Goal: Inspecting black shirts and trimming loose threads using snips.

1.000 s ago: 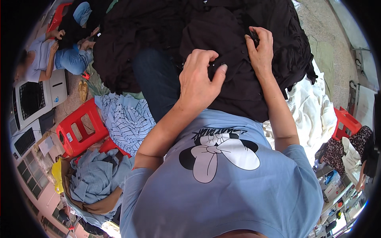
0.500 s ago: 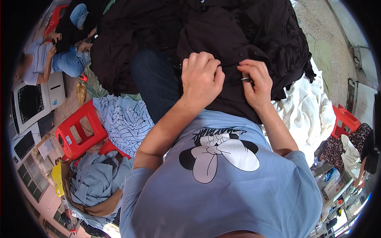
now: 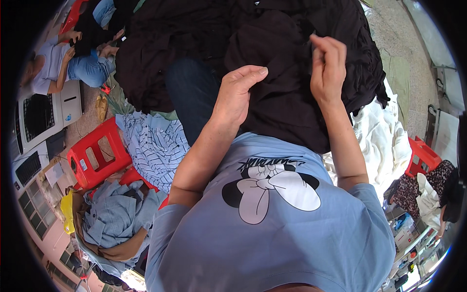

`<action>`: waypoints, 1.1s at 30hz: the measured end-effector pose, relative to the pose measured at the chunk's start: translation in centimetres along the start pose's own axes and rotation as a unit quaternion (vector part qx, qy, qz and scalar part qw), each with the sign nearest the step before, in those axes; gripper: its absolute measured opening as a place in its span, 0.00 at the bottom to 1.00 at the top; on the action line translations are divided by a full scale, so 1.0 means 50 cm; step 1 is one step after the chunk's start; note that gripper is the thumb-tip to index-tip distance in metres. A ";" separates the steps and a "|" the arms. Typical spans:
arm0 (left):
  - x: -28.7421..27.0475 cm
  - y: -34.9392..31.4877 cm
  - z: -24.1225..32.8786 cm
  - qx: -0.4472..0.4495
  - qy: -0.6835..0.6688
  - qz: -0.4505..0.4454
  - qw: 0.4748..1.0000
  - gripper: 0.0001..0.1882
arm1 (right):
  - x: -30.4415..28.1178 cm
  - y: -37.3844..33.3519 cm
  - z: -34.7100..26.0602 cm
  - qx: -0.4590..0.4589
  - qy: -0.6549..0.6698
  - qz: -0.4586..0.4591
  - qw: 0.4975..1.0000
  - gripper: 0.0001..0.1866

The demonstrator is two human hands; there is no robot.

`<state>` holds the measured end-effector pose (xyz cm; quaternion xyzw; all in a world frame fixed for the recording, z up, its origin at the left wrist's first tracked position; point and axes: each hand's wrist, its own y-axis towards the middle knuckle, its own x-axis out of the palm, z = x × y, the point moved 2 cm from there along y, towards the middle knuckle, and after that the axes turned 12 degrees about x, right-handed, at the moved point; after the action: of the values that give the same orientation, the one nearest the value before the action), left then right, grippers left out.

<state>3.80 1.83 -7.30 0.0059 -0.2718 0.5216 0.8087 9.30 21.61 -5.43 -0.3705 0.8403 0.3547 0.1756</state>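
Light-blue T-shirt (image 3: 272,228) of the wearer fills 6 o'clock, white and black cartoon print on the chest; heap of near-black clothes (image 3: 165,44) spans 11 to 1, big and crumpled; near-black garment (image 3: 287,109) lies at 12 to 1, over the lap and under both hands; same colour as the heap, so can't tell where one ends and the other starts; white garments (image 3: 382,136) bunched at 3, just beside the right forearm; bag of blue-grey clothes (image 3: 116,214) at 8, brown cloth along its near edge; co-worker (image 3: 53,63) seated at 10, well apart, in pale top and blue jeans, dark cloth at the hands; red stool (image 3: 99,153) at 9, tilted in view; blue striped garment (image 3: 153,146) also at 9, further in, beside that stool; dark trouser leg (image 3: 192,92) at 11, against the near-black cloth; left hand (image 3: 235,95) near 12, thumb laid against forefinger, tips together; can't tell if cloth is pinched between; right hand (image 3: 331,70) between 1 and 2, over the near-black cloth, fingers bent, tips blurred; can't tell whether they're clamped on anything; yellow bag (image 3: 68,214) at 8, outboard of the blue-grey clothes; yellowish shoes (image 3: 101,108) on the floor between 9 and 10.
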 end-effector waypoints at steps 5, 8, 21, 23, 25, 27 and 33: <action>0.003 0.001 -0.005 -0.037 -0.062 -0.013 0.997 0.09 | 0.006 -0.049 -0.042 0.061 -0.013 -0.184 0.981 0.11; 0.008 -0.005 0.002 -0.026 -0.026 -0.009 0.999 0.09 | -0.010 -0.063 -0.047 0.135 0.063 -0.177 0.973 0.13; 0.021 -0.005 0.012 0.010 0.059 -0.054 0.997 0.08 | -0.019 -0.049 -0.058 -0.032 0.016 -0.211 0.977 0.09; 0.021 -0.005 0.012 0.006 0.075 -0.057 0.996 0.08 | -0.018 -0.049 -0.055 -0.064 0.012 -0.195 0.979 0.08; 0.021 -0.004 0.010 0.003 0.075 -0.056 0.996 0.08 | -0.016 -0.050 -0.054 -0.069 0.012 -0.192 0.979 0.08; 0.021 -0.004 0.009 -0.001 0.075 -0.056 0.996 0.08 | -0.014 -0.051 -0.053 -0.073 0.012 -0.189 0.979 0.08; 0.018 -0.003 0.002 -0.005 0.067 -0.051 0.996 0.08 | -0.009 -0.054 -0.045 -0.096 0.016 -0.179 0.979 0.08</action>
<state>4.15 2.49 -6.79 -0.0194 -0.2194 0.4772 0.8507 11.56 18.93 -4.91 -0.5358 0.7251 0.3905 0.1863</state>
